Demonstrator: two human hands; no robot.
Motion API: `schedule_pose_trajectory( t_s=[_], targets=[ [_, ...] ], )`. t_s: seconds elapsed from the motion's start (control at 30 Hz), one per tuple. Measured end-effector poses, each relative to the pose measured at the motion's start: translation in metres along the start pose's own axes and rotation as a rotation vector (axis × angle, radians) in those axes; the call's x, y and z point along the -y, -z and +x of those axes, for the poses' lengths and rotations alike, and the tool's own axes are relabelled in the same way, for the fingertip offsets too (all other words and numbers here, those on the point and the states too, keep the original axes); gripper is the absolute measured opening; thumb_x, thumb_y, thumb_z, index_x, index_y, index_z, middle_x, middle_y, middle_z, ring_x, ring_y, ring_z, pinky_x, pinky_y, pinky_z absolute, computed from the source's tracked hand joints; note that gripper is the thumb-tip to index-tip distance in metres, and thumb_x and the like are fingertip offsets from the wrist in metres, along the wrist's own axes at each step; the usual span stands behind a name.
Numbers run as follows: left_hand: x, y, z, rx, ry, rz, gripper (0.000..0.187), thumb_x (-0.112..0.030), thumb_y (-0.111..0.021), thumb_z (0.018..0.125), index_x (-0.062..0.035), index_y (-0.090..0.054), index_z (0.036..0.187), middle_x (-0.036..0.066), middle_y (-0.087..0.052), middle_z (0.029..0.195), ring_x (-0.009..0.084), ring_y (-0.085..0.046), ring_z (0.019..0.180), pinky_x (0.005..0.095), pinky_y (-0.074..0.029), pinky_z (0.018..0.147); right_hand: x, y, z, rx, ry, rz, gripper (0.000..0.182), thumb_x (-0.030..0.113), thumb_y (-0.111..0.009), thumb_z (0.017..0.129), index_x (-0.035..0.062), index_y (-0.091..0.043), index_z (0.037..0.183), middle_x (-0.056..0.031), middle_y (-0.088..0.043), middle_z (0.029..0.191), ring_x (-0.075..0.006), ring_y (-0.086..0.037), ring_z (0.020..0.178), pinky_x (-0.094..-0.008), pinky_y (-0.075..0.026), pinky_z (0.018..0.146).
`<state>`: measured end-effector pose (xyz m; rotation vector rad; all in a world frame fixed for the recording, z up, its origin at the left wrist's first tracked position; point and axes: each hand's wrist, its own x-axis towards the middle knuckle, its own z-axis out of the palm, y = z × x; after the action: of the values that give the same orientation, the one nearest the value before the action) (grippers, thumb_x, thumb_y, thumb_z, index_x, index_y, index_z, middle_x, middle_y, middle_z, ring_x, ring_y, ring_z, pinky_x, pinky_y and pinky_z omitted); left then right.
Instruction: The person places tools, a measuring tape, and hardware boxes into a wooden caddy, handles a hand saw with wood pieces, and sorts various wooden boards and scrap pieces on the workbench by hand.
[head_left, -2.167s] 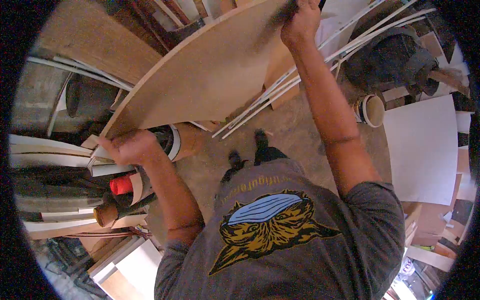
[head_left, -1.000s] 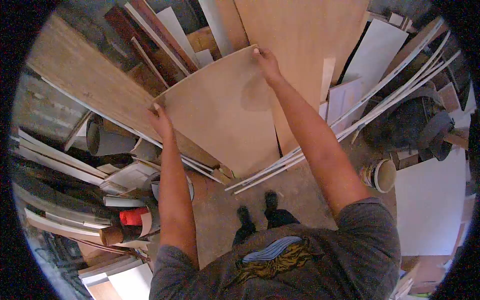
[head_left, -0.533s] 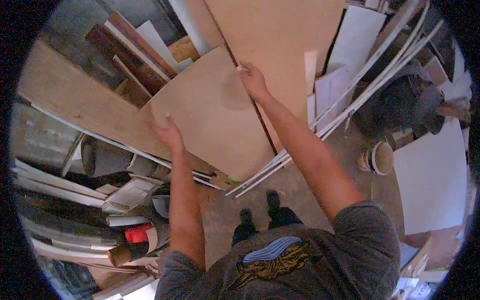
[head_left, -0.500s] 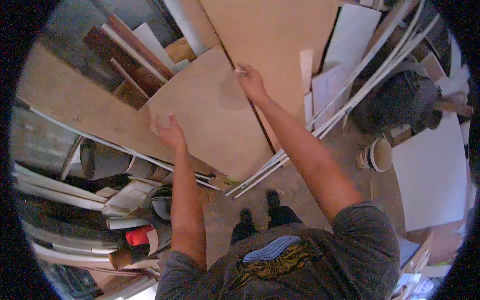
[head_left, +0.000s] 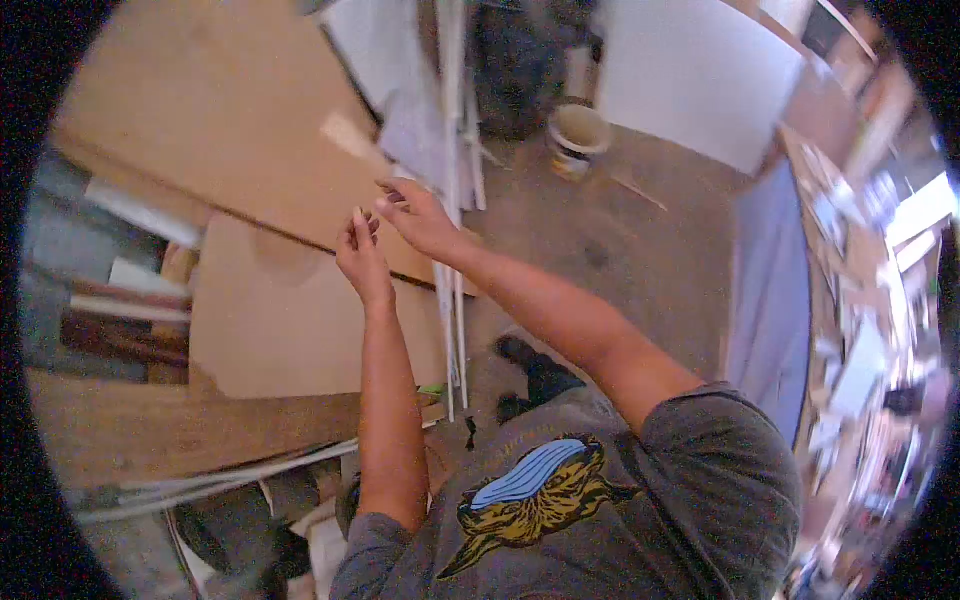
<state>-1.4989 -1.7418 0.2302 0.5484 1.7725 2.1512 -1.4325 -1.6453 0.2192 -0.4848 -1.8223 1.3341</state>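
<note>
My left hand [head_left: 364,256] is raised with its fingers curled loosely, and nothing shows in it. Close beside it, my right hand [head_left: 416,218] has its fingers partly spread, with nothing visible between them. Both hands are in front of a large tan board [head_left: 230,110]. Below and left of them lies a smaller tan board [head_left: 290,330] with rounded corners. Long thin white strips [head_left: 453,130] stand just right of my hands.
A white bucket [head_left: 577,140] sits on the brown floor [head_left: 650,260]. Behind it leans a large white panel [head_left: 700,75]. A greyish-blue sheet [head_left: 770,290] and a cluttered surface are at the right. Pipes and scraps lie at the lower left.
The view has swung to the right, so the boards now appear further left. My hands have come close together, away from the smaller board.
</note>
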Motion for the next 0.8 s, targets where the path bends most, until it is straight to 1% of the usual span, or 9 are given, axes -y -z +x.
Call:
schedule_pose_trajectory(
  t_s=[0.13, 0.23, 0.33, 0.43, 0.53, 0.63, 0.67, 0.73, 0.8],
  targets=[
    [0.001, -0.067, -0.085, 0.274, 0.03, 0.083, 0.04, -0.034, -0.061, 0.102, 0.0023, -0.063, 0.119, 0.008, -0.068, 0.105, 0.0175, -0.064, 0.1, 0.0304, -0.049, 0.086, 0.039, 0.102, -0.081, -0.173, -0.033, 0.005, 0.043, 0.021, -0.064, 0.098, 0.0011, -0.057, 0.135, -0.0136, -0.062, 0.123, -0.0205, -0.065, 0.104, -0.034, -0.054, 0.09],
    [-0.004, -0.124, -0.162, 0.433, 0.077, -0.086, 0.04, -0.035, -0.061, 0.102, 0.0011, -0.065, 0.117, 0.007, -0.068, 0.105, 0.0155, -0.064, 0.096, 0.0288, -0.049, 0.085, 0.055, 0.175, -0.145, -0.318, -0.057, -0.136, 0.042, 0.02, -0.064, 0.098, 0.0011, -0.056, 0.135, -0.0146, -0.063, 0.121, -0.0204, -0.066, 0.102, -0.0342, -0.054, 0.089],
    [0.012, -0.181, -0.239, 0.656, 0.039, -0.168, 0.038, -0.035, -0.06, 0.103, 0.0008, -0.066, 0.115, 0.006, -0.068, 0.105, 0.0133, -0.063, 0.093, 0.0288, -0.05, 0.082, 0.085, 0.249, -0.219, -0.513, -0.066, -0.188, 0.042, 0.019, -0.063, 0.098, 0.0012, -0.057, 0.135, -0.0155, -0.064, 0.121, -0.0216, -0.067, 0.101, -0.0346, -0.054, 0.09],
    [-0.01, -0.233, -0.342, 0.788, 0.087, -0.119, 0.037, -0.034, -0.058, 0.104, 0.0008, -0.066, 0.113, 0.006, -0.068, 0.105, 0.0125, -0.062, 0.092, 0.0286, -0.05, 0.081, 0.107, 0.325, -0.296, -0.717, -0.01, -0.34, 0.041, 0.018, -0.063, 0.098, 0.0012, -0.057, 0.134, -0.0162, -0.065, 0.122, -0.022, -0.066, 0.106, -0.0348, -0.054, 0.091],
    [-0.008, -0.28, -0.446, 1.011, 0.121, -0.267, 0.035, -0.032, -0.057, 0.104, 0.0007, -0.067, 0.112, 0.006, -0.068, 0.104, 0.0132, -0.062, 0.093, 0.0284, -0.051, 0.08, 0.153, 0.393, -0.384, -0.829, -0.08, -0.317, 0.04, 0.018, -0.063, 0.098, 0.0008, -0.057, 0.134, -0.0163, -0.064, 0.125, -0.0221, -0.064, 0.111, -0.0349, -0.053, 0.093],
    [-0.017, -0.308, -0.564, 1.092, 0.189, -0.282, 0.035, -0.032, -0.057, 0.105, 0.0003, -0.068, 0.11, 0.007, -0.069, 0.102, 0.0137, -0.063, 0.093, 0.0281, -0.051, 0.08, 0.172, 0.456, -0.478, -0.944, -0.072, -0.311, 0.038, 0.017, -0.062, 0.098, 0.0008, -0.058, 0.133, -0.0159, -0.064, 0.126, -0.0219, -0.063, 0.114, -0.0348, -0.053, 0.095],
    [-0.003, -0.324, -0.596, 1.14, 0.22, -0.248, 0.034, -0.032, -0.056, 0.105, 0.0001, -0.068, 0.108, 0.007, -0.069, 0.101, 0.0141, -0.064, 0.093, 0.0281, -0.051, 0.079, 0.179, 0.474, -0.511, -0.978, -0.071, -0.276, 0.038, 0.018, -0.062, 0.099, 0.0008, -0.058, 0.133, -0.0156, -0.064, 0.127, -0.0221, -0.063, 0.113, -0.0351, -0.053, 0.095],
    [-0.016, -0.335, -0.678, 1.266, 0.248, -0.233, 0.034, -0.032, -0.056, 0.105, 0.0, -0.068, 0.108, 0.007, -0.069, 0.101, 0.0141, -0.064, 0.092, 0.0281, -0.052, 0.079, 0.203, 0.512, -0.58, -1.057, -0.058, -0.211, 0.039, 0.02, -0.061, 0.099, 0.0006, -0.059, 0.132, -0.015, -0.063, 0.128, -0.0224, -0.063, 0.112, -0.0355, -0.053, 0.094],
    [-0.027, -0.344, -0.736, 1.37, 0.224, -0.22, 0.033, -0.031, -0.056, 0.105, -0.0005, -0.068, 0.107, 0.006, -0.069, 0.1, 0.0137, -0.064, 0.089, 0.0276, -0.052, 0.076, 0.201, 0.539, -0.628, -1.157, -0.123, -0.427, 0.039, 0.021, -0.061, 0.099, 0.0004, -0.059, 0.132, -0.0149, -0.065, 0.126, -0.0226, -0.064, 0.111, -0.0356, -0.053, 0.094]
  ],
)
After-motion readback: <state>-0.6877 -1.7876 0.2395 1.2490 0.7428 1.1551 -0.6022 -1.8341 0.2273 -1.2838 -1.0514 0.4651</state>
